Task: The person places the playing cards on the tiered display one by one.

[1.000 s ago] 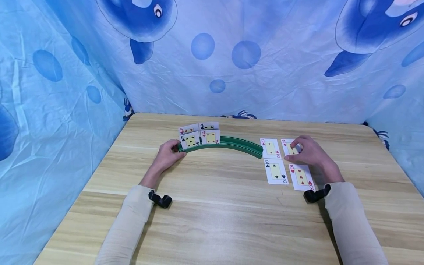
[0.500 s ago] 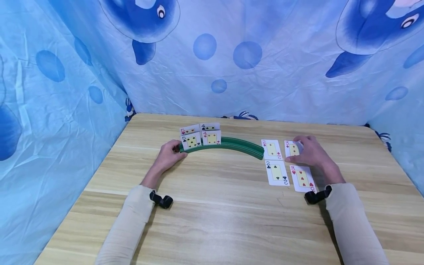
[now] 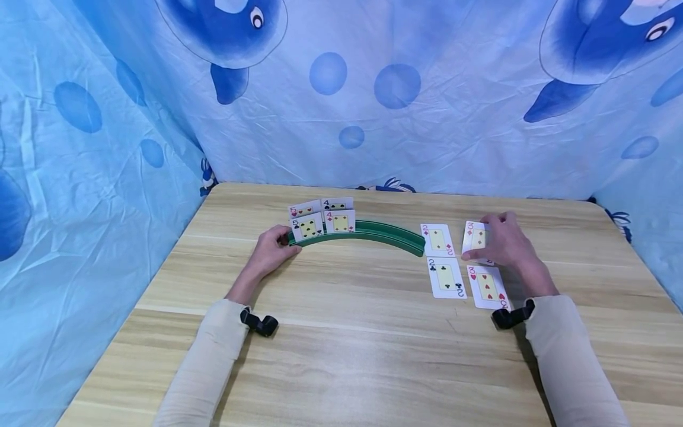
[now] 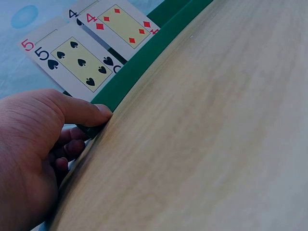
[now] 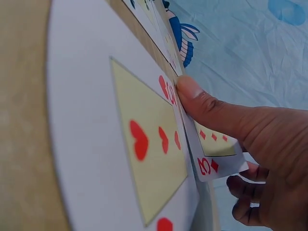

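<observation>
My left hand [image 3: 269, 249] grips the left end of a green curved card holder [image 3: 386, 231], its thumb on the near wall in the left wrist view. Playing cards stand in the holder: the five of spades [image 3: 308, 227] and four of diamonds [image 3: 340, 222] in front, a red five [image 3: 304, 209] and a black four [image 3: 338, 204] behind. On the right, my right hand [image 3: 509, 242] holds the three of diamonds [image 5: 211, 149] between thumb and fingers, which partly cover it. The card is tilted up, just beyond the three of hearts [image 3: 487, 287], which lies flat.
The two of diamonds [image 3: 437, 240] and two of clubs [image 3: 446, 277] lie face up between the holder's right end and my right hand. A blue sheet with whale prints [image 3: 352, 101] hangs behind the wooden table [image 3: 341, 356] and along its sides.
The three of diamonds, flat on the table before, has turned slightly, shifted right and tilted up in my right hand. My left hand and the holder stay in place.
</observation>
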Tool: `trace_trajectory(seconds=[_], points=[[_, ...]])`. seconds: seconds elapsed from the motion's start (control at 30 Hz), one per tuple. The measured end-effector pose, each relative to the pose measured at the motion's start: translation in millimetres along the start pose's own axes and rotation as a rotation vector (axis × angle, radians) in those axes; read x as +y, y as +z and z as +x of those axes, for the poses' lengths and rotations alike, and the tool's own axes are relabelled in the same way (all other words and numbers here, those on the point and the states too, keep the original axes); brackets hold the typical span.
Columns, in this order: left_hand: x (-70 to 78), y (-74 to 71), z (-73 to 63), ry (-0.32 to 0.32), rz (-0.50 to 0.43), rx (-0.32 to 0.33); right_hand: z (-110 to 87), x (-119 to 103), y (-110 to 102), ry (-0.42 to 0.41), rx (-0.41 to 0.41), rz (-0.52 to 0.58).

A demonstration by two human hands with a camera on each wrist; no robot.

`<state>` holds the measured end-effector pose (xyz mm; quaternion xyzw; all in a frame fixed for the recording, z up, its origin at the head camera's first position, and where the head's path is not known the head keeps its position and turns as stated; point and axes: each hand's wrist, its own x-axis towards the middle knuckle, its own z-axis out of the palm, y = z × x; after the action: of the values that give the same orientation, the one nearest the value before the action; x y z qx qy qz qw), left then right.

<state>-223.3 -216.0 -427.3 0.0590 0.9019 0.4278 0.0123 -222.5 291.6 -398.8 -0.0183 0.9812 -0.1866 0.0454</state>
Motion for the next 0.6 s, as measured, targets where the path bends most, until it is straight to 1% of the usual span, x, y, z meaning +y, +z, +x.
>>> trace_trajectory(seconds=[0.2,0.4,0.6], points=[[0.0,-0.1,0.0,0.002,0.001,-0.001,-3.6,-2,-8,0.011,-0.016,-0.022],[-0.5,0.4,0.9,0.003,0.003,0.000,-12.3,1,-18,0.005,-0.024,0.015],[-1.7,0.3,-0.1,0.021,0.019,0.007,-22.4,3,-29,-0.028,0.026,0.052]])
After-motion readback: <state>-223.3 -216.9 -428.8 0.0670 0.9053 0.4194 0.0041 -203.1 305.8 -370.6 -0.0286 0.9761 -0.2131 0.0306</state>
